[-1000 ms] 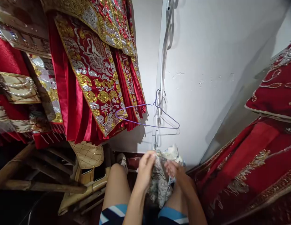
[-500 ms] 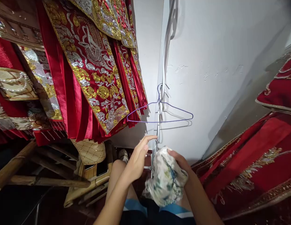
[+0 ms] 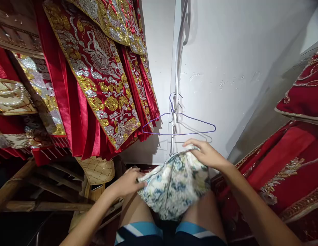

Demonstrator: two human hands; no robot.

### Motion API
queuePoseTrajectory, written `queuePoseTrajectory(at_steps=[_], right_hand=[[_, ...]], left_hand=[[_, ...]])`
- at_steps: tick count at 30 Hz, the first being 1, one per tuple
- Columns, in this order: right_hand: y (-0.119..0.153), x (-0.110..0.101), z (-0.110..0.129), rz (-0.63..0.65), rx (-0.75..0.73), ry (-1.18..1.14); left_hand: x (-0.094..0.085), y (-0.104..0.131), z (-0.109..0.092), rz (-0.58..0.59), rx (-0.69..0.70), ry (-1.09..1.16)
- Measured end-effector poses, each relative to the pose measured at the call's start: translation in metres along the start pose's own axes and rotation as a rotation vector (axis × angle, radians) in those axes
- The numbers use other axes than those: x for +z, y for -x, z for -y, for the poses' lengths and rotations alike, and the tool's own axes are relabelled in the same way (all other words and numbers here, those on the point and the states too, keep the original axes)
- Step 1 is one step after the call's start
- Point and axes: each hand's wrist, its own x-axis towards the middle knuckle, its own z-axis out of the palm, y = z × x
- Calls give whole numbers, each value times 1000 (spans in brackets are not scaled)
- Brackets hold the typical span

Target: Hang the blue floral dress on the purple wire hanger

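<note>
A piece of floral cloth [image 3: 174, 184], white with blue and green print, is stretched between my two hands above my thighs. It looks like a garment, though its exact kind is unclear. My left hand [image 3: 130, 182] grips its left end, with the thumb and fingers closed on the edge. At the upper right corner my right hand [image 3: 202, 152] pinches the cloth, raised higher than the left. Just beyond, a purple wire hanger [image 3: 179, 133] hangs bare by its hook from a white strap [image 3: 177, 68] on the wall.
Red embroidered garments [image 3: 105, 85] with gold and silver hang at the left. More red beaded clothing [image 3: 289, 164] hangs at the right. Low on the left stands a bamboo chair [image 3: 46, 206], a quilted cream bag [image 3: 98, 171] beside it. A white wall [image 3: 225, 44] rises ahead.
The cloth, bunched in my right hand before, is now spread wide between both hands. My left hand has moved down and left and taken hold of it; the right has risen.
</note>
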Motion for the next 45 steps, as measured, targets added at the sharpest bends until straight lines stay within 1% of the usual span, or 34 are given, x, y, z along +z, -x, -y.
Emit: queuePoseTrajectory(at_steps=[1,2,3,6,9,12,14,16,19,22,25,27,30,32,33,35,37,38,39,40,42,45], right_hand=[[-7,6,-8,-129,-11,35],[-15,12,-16,-211,-5,63],[-22,18,-26,-257,15,86],[-39,31,-51,-313,104,141],[-40,33,-64,-370,154,181],[-29,27,-60,-420,130,164],[-22,19,-53,-403,76,123],[-19,12,-45,-356,23,88],[-21,5,-37,-294,-24,46],[-23,2,-34,-273,-38,-8],[-23,0,-33,-236,-26,-46],[-23,1,-32,-217,-13,-63],[-22,3,-33,-198,-2,-59],[-18,3,-36,-201,15,-10],[-16,1,-39,-225,30,28],[-11,-7,-45,-336,72,112],[-10,-19,-53,-488,123,178],[-11,-27,-57,-545,153,198],[-13,-35,-61,-570,186,209],[-17,-42,-64,-564,218,215],[-27,-53,-70,-496,260,214],[-41,-61,-75,-398,261,200]], left_hand=[[-8,1,2,-27,-60,-60],[-15,2,2,-55,-123,-112],[-22,1,2,-85,-183,-155],[-37,-4,-1,-175,-322,-192],[-44,-15,-2,-233,-396,-135],[-45,-35,5,-325,-352,12],[-45,-53,11,-426,-264,191],[-47,-74,13,-531,-184,367],[-56,-105,7,-690,-109,546],[-68,-128,-5,-777,-73,625],[-79,-140,-17,-754,-21,643],[-86,-143,-26,-722,65,609],[-94,-141,-37,-726,184,458],[-98,-137,-42,-763,202,347],[-100,-135,-43,-782,202,291],[-101,-131,-44,-807,197,181],[-101,-128,-44,-812,187,96],[-101,-127,-45,-811,183,70],[-100,-127,-45,-810,181,57],[-99,-126,-46,-811,182,53],[-97,-126,-48,-815,187,58],[-94,-125,-50,-827,181,85]])
